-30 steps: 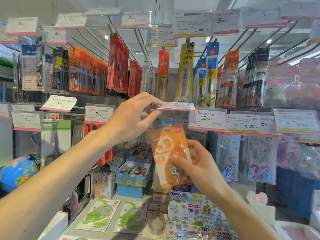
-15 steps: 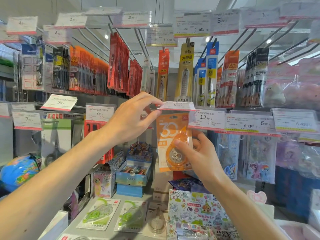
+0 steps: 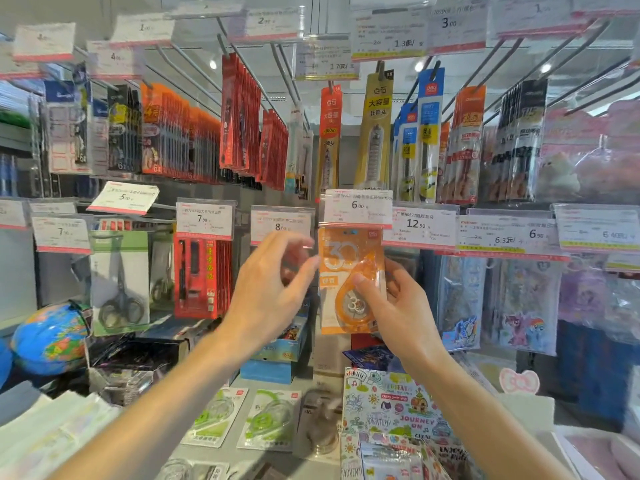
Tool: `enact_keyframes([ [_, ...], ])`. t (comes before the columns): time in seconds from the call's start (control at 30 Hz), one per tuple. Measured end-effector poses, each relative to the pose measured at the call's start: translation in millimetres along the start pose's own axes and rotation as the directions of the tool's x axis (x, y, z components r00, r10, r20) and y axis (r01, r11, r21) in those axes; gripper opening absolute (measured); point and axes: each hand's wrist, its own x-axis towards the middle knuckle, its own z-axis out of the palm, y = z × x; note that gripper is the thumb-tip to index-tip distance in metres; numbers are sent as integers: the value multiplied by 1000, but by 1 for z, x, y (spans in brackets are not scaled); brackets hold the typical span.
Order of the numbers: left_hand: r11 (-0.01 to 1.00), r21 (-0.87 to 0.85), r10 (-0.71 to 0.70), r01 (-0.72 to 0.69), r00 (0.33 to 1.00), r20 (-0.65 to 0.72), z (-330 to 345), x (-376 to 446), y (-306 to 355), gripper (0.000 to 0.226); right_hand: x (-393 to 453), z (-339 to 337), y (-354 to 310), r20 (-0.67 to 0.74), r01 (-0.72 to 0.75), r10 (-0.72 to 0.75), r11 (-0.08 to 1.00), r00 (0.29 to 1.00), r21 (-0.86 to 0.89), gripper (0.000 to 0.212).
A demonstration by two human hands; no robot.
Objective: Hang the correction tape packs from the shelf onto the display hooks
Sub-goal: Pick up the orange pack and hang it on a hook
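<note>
My right hand (image 3: 398, 306) pinches the lower half of an orange correction tape pack (image 3: 349, 278), thumb pressed on the clear blister at the front and the other fingers curled behind the card. The pack hangs upright, its top edge tucked behind a price tag reading 6.00 (image 3: 358, 207); whether it already sits on a hook I cannot tell, since the tag hides the top. My left hand (image 3: 268, 289), blurred, is just left of the pack with its fingers (image 3: 304, 268) relaxed and loosely spread, holding nothing, the fingertips close to the pack's left edge.

Below my arms, two green correction tape packs (image 3: 242, 419) lie flat side by side on the grey shelf (image 3: 304, 469), with a further clear-looking pack (image 3: 320, 424) lying just to their right. A colourful printed book cover marked "Journey" (image 3: 398, 410) lies right of those.

Left of the orange pack hang a red card pack (image 3: 199, 275) under a 7.90 tag and a green-carded pair of scissors (image 3: 119, 282). A blue globe (image 3: 48, 339) stands at far left. Rows of pen packs (image 3: 242, 116) hang from the upper hooks.
</note>
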Motion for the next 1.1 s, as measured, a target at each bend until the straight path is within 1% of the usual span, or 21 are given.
enact_keyframes([
  [0.03,998,-29,-51,51,999,-2,7,-11,-4,16,-1,1,1,-3,3,-3,1000,1000,-9,37],
  [0.1,982,-115,-148,149,989,14,20,-25,-12,18,-1,4,4,-22,16,-16,999,1000,-35,40],
  [0.2,930,-261,-249,259,966,70,34,-27,-18,32,0,8,8,-37,37,-39,997,999,-60,43],
  [0.33,898,-331,-268,291,957,114,44,-23,-26,41,1,10,10,-16,33,-35,996,999,-85,37],
  [0.37,891,-344,-272,296,955,115,47,-22,-29,42,0,9,10,-22,43,-46,992,999,-119,39],
  [0.47,878,-373,-278,299,954,111,55,-21,-38,43,-4,4,15,-78,85,-108,964,991,-252,56],
  [0.5,876,-378,-278,298,955,108,58,-21,-40,43,-5,3,17,-83,93,-120,957,989,-275,59],
  [0.6,874,-380,-282,303,953,111,66,-18,-47,43,-4,0,23,-45,96,-118,938,992,-334,50],
  [0.7,894,-338,-274,293,956,105,75,-12,-56,43,9,-1,27,-43,81,-106,914,993,-397,47],
  [0.8,910,-303,-271,284,959,84,84,-5,-70,47,24,-2,36,-27,47,-63,911,998,-410,46],
  [0.87,922,-262,-273,286,958,88,90,1,-80,47,33,1,38,-1,29,-33,911,999,-412,39],
  [0.97,917,-224,-317,331,944,94,102,10,-93,47,51,4,47,22,22,-14,903,1000,-429,33],
  [1.0,913,-213,-336,349,937,93,105,13,-97,47,57,5,52,19,7,1,901,1000,-434,28],
  [1.03,907,-208,-355,367,930,92,108,15,-99,47,61,5,57,10,-9,15,896,1000,-443,28],
  [1.1,899,-212,-374,384,923,89,114,16,-105,48,68,4,67,-3,-5,4,885,1000,-466,52],
])
